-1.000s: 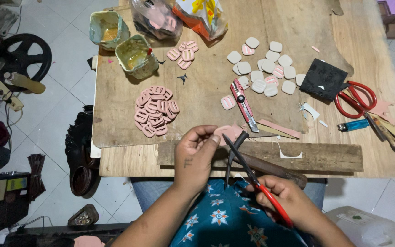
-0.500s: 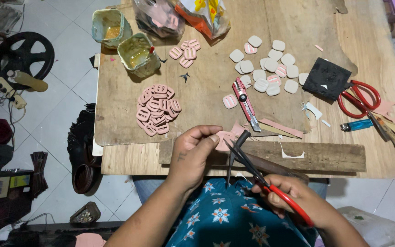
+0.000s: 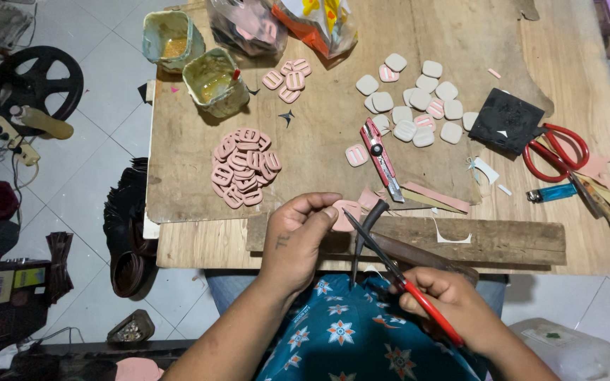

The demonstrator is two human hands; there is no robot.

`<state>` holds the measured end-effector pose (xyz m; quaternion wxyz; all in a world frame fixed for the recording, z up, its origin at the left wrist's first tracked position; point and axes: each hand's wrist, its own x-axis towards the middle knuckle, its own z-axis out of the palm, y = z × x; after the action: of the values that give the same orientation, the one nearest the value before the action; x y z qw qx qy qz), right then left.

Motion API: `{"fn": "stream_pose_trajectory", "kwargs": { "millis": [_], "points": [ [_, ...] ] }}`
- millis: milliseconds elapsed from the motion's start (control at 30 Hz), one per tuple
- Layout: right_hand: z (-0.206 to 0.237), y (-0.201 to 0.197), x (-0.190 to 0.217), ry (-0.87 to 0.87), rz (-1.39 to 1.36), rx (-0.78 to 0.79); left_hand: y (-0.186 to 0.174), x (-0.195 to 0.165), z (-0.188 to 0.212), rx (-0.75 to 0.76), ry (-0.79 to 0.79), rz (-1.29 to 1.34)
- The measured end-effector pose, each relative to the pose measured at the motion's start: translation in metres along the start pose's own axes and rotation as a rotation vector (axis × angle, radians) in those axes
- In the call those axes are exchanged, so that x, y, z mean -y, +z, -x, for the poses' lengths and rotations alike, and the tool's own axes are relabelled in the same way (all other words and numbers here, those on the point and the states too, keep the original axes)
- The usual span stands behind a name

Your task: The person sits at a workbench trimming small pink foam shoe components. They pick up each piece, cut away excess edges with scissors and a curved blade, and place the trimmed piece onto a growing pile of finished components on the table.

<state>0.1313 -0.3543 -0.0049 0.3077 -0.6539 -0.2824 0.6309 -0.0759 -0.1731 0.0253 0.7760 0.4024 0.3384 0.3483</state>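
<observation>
My left hand (image 3: 298, 240) holds a small pink piece (image 3: 346, 214) at the near edge of the wooden table (image 3: 418, 85). My right hand (image 3: 446, 303) grips red-handled scissors (image 3: 397, 271), their open blades reaching up to the pink piece. A dark hammer-like tool (image 3: 365, 236) leans upright between my hands. A wooden block (image 3: 488, 240) lies along the table's near edge just behind them.
On the table: a heap of pink buckle pieces (image 3: 243, 167), several grey and pink square pieces (image 3: 418, 106), a red box cutter (image 3: 383, 159), a black pad (image 3: 508, 120), large red scissors (image 3: 555, 152), a blue lighter (image 3: 551, 192), two glue pots (image 3: 213, 81), plastic bags (image 3: 284, 21). A black wheel (image 3: 33, 85) lies on the floor.
My right hand has slid slightly right and lower with the scissors. The left hand stays on the pink piece.
</observation>
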Motion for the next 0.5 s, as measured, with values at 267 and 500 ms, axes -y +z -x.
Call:
{"fn": "stream_pose_trajectory", "kwargs": {
  "millis": [267, 500],
  "points": [
    [0.001, -0.003, -0.003, -0.025, 0.081, 0.008, 0.000, 0.006, -0.001, -0.053, 0.094, -0.050],
    [0.007, 0.002, 0.010, -0.047, 0.214, -0.002, -0.002, 0.010, 0.002, -0.026, 0.183, -0.101]
  ]
}}
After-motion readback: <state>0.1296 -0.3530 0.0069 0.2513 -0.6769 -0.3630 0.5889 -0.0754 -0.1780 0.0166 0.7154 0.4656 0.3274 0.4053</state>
